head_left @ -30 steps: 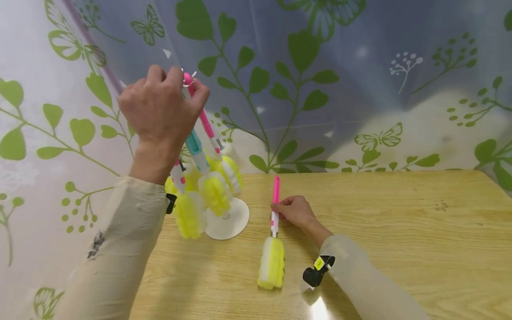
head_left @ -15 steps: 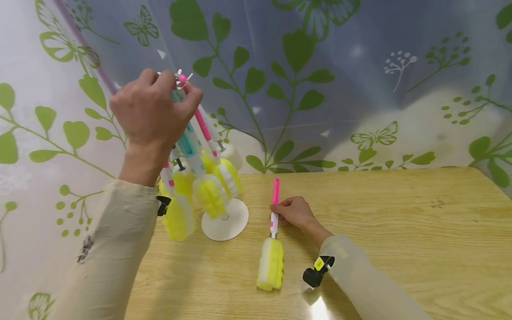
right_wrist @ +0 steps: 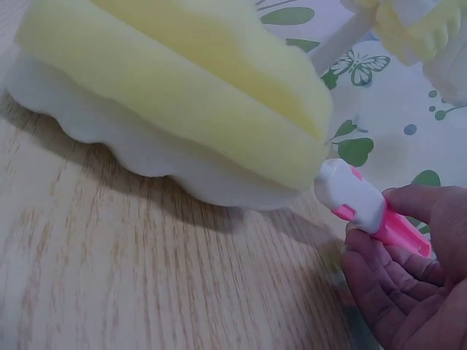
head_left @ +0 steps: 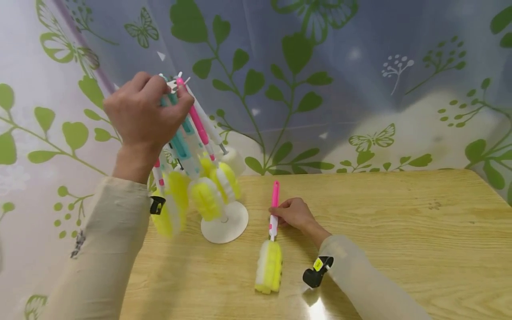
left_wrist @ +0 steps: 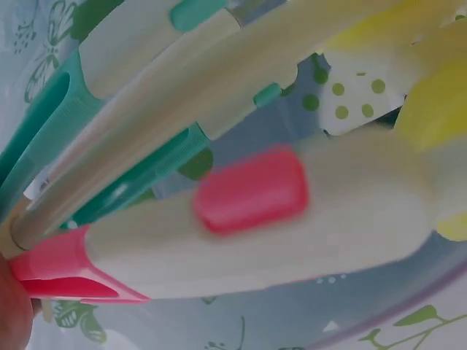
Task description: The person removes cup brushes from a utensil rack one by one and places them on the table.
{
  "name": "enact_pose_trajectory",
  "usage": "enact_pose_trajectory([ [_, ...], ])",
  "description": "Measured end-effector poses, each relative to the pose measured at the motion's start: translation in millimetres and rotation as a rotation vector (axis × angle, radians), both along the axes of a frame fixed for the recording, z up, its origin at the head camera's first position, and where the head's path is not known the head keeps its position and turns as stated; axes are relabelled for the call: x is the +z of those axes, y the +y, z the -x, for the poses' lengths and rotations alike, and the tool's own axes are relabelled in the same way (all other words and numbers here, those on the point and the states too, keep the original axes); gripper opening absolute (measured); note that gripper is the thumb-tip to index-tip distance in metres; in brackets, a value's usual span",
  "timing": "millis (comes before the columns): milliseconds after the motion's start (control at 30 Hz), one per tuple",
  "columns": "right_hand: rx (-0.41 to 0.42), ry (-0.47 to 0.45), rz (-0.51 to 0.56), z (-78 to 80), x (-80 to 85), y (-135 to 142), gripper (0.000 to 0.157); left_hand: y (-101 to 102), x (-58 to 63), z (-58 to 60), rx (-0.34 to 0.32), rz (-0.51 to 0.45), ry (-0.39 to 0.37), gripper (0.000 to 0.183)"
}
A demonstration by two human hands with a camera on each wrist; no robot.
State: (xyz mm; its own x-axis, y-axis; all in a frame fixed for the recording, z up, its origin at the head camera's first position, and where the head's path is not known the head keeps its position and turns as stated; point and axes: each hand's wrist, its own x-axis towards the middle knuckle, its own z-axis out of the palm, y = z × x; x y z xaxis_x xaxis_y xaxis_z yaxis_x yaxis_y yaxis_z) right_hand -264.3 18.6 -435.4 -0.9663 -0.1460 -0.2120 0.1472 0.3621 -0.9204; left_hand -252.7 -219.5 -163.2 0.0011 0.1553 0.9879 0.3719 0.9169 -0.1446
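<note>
My left hand [head_left: 140, 106] grips the top of a hanging brush stand, whose round white base [head_left: 237, 229] stands on the table. Sponge bottle brushes hang from it, among them a pink-handled brush [head_left: 198, 122] by the thumb, a teal-handled brush [head_left: 181, 146] and a white brush [head_left: 233, 161]. In the left wrist view, a fingertip lies right at the pink handle of another brush [left_wrist: 328, 233]; a cream pole [left_wrist: 182, 109] runs behind. My right hand [head_left: 297, 214] pinches the pink-and-white handle of a yellow-and-white sponge brush [head_left: 269, 266], which lies on the table.
The wooden table [head_left: 380, 231] ends at a patterned curtain [head_left: 248, 80] with green leaves and butterflies. A black wrist camera [head_left: 318, 272] sits on the right sleeve, close above the tabletop. Another camera [head_left: 157, 205] is on the left sleeve.
The hanging brushes have swung round the stand, with the teal handle shifting left and the white brush coming into view at right. My left hand has moved slightly left; the right stays on its brush.
</note>
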Motion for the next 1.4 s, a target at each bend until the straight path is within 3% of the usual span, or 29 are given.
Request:
enact_pose_trajectory([
  [400, 0.004, 0.001, -0.013, -2.0, -4.0, -6, 0.023, -18, -2.3, 3.7, -0.294, -0.094, 0.068, 0.027],
  [567, 0.026, -0.003, -0.051, -2.1, -3.2, -11, 0.024, -21, -3.2, 4.3, -0.36, -0.125, 0.059, 0.031],
  [1100, 0.082, 0.043, -0.295, 2.3, -2.2, -11, 0.031, -9, -2.0, 5.9, -0.333, -0.146, 0.048, 0.029],
  [1300, 0.085, 0.074, -0.276, 2.9, -4.8, -13, 0.034, -6, -0.8, 3.5, -0.28, -0.142, 0.066, 0.028],
  [1400, 0.091, 0.099, -0.242, 1.5, -6.3, -15, 0.035, -5, -1.2, 0.6, -0.214, -0.146, 0.065, 0.028],
])
